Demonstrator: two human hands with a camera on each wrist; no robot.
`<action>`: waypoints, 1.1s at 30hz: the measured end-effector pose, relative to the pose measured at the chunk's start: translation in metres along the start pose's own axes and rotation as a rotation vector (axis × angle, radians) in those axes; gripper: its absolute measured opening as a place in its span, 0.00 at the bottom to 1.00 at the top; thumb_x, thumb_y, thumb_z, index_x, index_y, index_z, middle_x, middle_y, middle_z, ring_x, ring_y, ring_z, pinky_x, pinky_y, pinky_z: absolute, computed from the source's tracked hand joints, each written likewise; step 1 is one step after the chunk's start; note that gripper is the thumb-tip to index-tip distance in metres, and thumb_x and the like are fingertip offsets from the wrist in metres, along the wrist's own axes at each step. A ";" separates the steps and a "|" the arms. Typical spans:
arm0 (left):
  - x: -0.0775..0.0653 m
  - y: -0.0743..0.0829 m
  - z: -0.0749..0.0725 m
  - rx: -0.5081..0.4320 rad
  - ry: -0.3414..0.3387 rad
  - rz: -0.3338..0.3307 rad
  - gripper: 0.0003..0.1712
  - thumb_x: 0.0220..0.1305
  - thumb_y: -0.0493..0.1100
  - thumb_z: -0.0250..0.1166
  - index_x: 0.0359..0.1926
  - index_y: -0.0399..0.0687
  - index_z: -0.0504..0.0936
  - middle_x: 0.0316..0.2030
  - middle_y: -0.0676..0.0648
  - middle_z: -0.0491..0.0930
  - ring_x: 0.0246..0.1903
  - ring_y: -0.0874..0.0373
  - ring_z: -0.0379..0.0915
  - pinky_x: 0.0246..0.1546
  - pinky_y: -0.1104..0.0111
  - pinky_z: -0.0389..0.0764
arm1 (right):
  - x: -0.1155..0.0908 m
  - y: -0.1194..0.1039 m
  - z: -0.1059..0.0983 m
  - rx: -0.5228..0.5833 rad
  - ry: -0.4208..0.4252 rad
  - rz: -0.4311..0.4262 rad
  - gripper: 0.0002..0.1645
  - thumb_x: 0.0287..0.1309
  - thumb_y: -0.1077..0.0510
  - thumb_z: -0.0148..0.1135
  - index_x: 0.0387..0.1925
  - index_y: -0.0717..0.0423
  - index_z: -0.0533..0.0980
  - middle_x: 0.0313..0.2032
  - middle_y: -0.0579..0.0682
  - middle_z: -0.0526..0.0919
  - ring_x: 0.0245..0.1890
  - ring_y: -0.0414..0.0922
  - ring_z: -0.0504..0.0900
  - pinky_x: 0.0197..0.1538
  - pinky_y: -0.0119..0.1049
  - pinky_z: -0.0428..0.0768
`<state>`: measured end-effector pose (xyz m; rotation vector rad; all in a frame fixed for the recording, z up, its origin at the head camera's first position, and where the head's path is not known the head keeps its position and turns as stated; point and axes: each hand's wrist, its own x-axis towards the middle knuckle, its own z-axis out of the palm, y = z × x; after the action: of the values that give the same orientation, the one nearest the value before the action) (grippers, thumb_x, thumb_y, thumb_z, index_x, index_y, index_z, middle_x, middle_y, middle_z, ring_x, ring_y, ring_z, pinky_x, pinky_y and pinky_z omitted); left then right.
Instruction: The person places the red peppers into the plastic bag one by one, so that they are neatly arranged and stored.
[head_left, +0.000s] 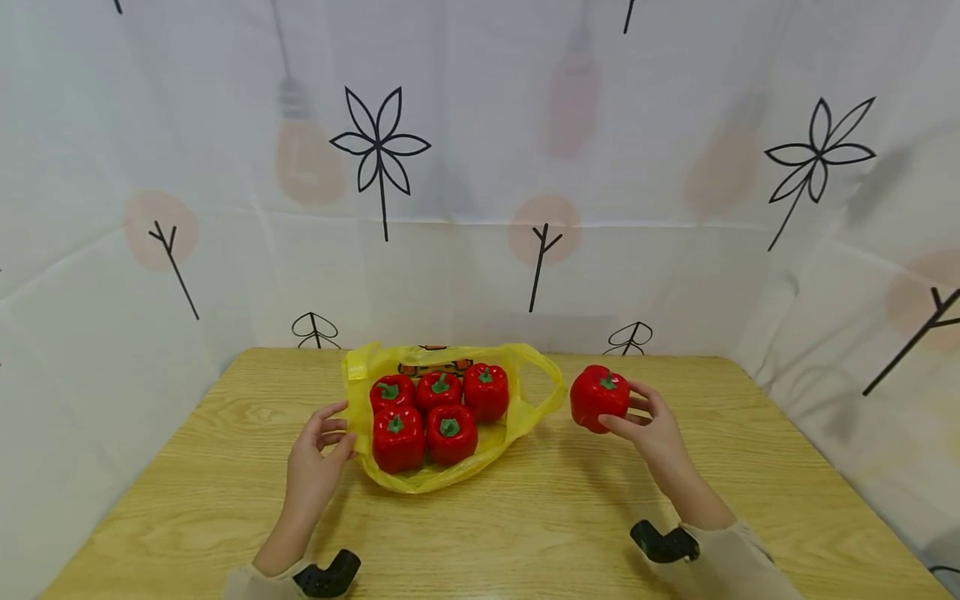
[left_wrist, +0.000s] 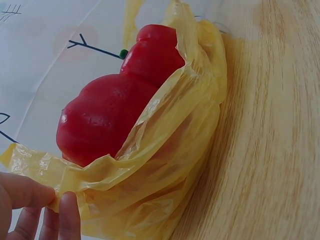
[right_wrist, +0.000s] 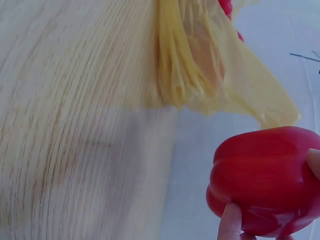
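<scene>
A yellow plastic bag (head_left: 491, 446) lies spread on the table with its mouth open, and several red bell peppers (head_left: 450, 435) with green stems sit inside. At the bag's left edge, my left hand (head_left: 315, 454) pinches the thin plastic between thumb and fingers; the left wrist view shows the pinched rim (left_wrist: 65, 180) close up. My right hand (head_left: 654, 423) grips another red bell pepper (head_left: 598, 398) from its right side, just right of the bag's loop handle (head_left: 553, 392). In the right wrist view this bell pepper (right_wrist: 265, 180) hides parts of the fingers.
The wooden table (head_left: 525, 533) carries the bag near its far edge. Behind it hangs a pale cloth (head_left: 465, 275) printed with flowers and twigs. Black devices (head_left: 663, 543) are worn at both wrists, over light sleeves.
</scene>
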<state>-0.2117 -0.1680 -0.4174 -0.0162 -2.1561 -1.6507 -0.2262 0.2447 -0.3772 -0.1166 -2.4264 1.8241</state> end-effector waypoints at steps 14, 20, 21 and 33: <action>0.001 0.005 -0.001 0.002 -0.024 -0.054 0.24 0.61 0.29 0.60 0.58 0.44 0.72 0.43 0.40 0.72 0.40 0.52 0.73 0.33 0.68 0.82 | -0.024 -0.016 0.009 0.022 -0.047 -0.065 0.45 0.56 0.57 0.64 0.68 0.60 0.50 0.60 0.61 0.61 0.56 0.58 0.67 0.50 0.34 0.76; 0.001 0.005 -0.001 -0.004 -0.029 -0.065 0.24 0.61 0.30 0.60 0.59 0.45 0.71 0.45 0.40 0.72 0.41 0.53 0.73 0.33 0.68 0.82 | -0.032 -0.024 0.017 0.063 -0.071 -0.095 0.43 0.55 0.60 0.65 0.67 0.59 0.53 0.59 0.61 0.63 0.53 0.56 0.67 0.45 0.29 0.77; 0.000 0.006 -0.001 -0.005 -0.029 -0.065 0.24 0.61 0.30 0.60 0.59 0.45 0.71 0.45 0.40 0.72 0.41 0.53 0.73 0.33 0.68 0.82 | -0.034 -0.026 0.019 0.066 -0.077 -0.097 0.43 0.55 0.61 0.65 0.66 0.59 0.53 0.59 0.61 0.63 0.53 0.56 0.68 0.45 0.29 0.77; 0.001 0.005 -0.001 0.001 -0.017 -0.067 0.24 0.60 0.28 0.60 0.57 0.45 0.72 0.42 0.40 0.72 0.39 0.52 0.73 0.33 0.66 0.83 | -0.037 -0.034 0.041 0.069 -0.138 -0.126 0.40 0.51 0.62 0.67 0.64 0.57 0.59 0.56 0.61 0.68 0.51 0.56 0.71 0.47 0.38 0.79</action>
<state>-0.2110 -0.1673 -0.4123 0.0422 -2.1923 -1.6921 -0.1951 0.1916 -0.3570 0.1697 -2.3932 1.9162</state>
